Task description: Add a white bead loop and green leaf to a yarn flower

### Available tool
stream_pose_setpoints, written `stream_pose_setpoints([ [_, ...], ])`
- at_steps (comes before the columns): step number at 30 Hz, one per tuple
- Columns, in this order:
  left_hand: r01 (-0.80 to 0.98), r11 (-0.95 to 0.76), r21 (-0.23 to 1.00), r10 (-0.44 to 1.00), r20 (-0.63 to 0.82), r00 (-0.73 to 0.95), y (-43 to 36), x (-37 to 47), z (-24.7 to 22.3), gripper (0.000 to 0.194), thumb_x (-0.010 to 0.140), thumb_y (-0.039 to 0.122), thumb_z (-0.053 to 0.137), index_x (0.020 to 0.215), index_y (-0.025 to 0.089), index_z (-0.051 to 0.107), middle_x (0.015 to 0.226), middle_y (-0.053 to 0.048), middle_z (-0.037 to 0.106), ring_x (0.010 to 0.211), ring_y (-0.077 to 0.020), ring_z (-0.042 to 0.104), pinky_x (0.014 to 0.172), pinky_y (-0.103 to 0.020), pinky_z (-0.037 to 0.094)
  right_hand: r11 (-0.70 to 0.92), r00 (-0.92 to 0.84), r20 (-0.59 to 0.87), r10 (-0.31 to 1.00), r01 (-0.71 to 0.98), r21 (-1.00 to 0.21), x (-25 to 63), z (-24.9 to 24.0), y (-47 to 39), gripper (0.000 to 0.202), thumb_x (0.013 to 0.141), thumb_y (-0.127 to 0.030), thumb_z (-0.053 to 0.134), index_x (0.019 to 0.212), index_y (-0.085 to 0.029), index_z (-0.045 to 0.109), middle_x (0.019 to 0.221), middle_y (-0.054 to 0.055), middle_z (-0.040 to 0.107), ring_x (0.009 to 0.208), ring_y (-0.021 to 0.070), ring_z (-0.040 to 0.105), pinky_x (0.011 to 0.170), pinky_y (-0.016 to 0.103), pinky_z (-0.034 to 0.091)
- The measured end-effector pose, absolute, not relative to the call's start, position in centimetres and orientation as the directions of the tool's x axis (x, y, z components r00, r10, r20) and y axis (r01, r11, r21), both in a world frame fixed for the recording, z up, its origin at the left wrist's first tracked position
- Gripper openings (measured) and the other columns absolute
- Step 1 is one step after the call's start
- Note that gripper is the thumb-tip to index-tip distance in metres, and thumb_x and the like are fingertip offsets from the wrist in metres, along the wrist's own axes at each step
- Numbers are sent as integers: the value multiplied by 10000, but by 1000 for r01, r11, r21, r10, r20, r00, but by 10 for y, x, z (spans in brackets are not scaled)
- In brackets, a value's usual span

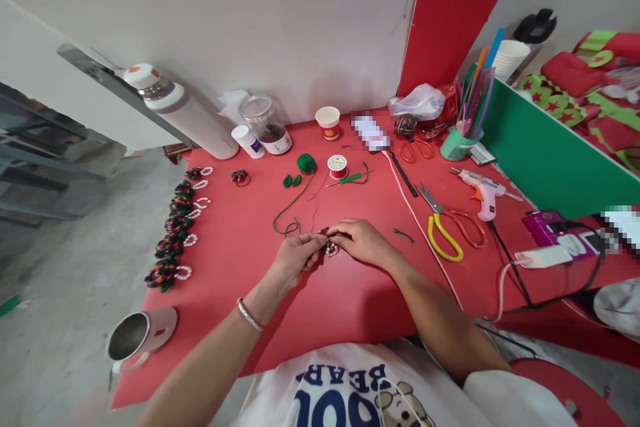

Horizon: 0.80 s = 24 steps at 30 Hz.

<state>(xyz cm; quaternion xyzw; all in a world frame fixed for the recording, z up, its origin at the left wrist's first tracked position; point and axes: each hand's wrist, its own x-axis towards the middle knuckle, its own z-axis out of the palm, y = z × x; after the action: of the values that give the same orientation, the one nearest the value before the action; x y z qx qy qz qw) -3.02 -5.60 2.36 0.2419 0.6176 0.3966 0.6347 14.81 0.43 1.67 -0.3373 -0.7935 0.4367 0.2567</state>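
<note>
Head view: left hand (299,256) and right hand (365,241) are pinching the small dark yarn piece with a pearly bead loop (331,250), directly nearer the person than the round white-and-red thread spool (337,166). Exact strand: can't tell. Thin red thread (315,213) is trailing left of spool. I'd be pinching lightly, keeping that thread untangled from the loose dark-green yarn strand (286,209), also spool-left.

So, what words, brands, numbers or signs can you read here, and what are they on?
"BEAR": on the shirt.
"OO": larger letters on the same shirt, the rest of that word unclear or cut off.
Too small or blurred to read: the markings on the white bottle, clear jar, paper cup and thread spool.
Phone screen: blurred out.
</note>
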Motion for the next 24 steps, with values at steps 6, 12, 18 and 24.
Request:
stream_pose_setpoints([
  [6,-167,489,856,849,-512,-134,-58,-29,18,304,591,382,828,711,135,698,442,44,521,345,-48,357,373,-205,182,417,-639,130,758,321,-850,145,11,2,169,928,-124,636,972,-210,774,915,29,731,843,138,667,796,237,474],
  [12,-164,461,872,864,-484,-142,-56,-33,14,262,595,351,829,697,137,714,423,54,475,346,-37,322,383,-206,151,451,-630,138,765,370,-812,142,7,0,149,967,-206,615,999,-231,758,950,17,716,871,133,662,798,223,454],
  [18,-128,406,905,872,-425,-244,-57,-33,12,279,602,370,826,704,136,713,411,58,462,346,-46,339,375,-205,167,523,-640,119,759,491,-697,140,11,-3,169,998,-243,558,984,-212,724,949,26,680,834,133,626,734,231,406],
  [24,-122,382,916,889,-401,-223,-61,-33,10,309,643,398,823,765,137,712,449,48,510,354,-53,384,362,-194,207,495,-631,130,765,447,-745,140,10,-2,163,989,-239,567,962,-213,725,929,22,684,850,139,635,756,235,424],
])
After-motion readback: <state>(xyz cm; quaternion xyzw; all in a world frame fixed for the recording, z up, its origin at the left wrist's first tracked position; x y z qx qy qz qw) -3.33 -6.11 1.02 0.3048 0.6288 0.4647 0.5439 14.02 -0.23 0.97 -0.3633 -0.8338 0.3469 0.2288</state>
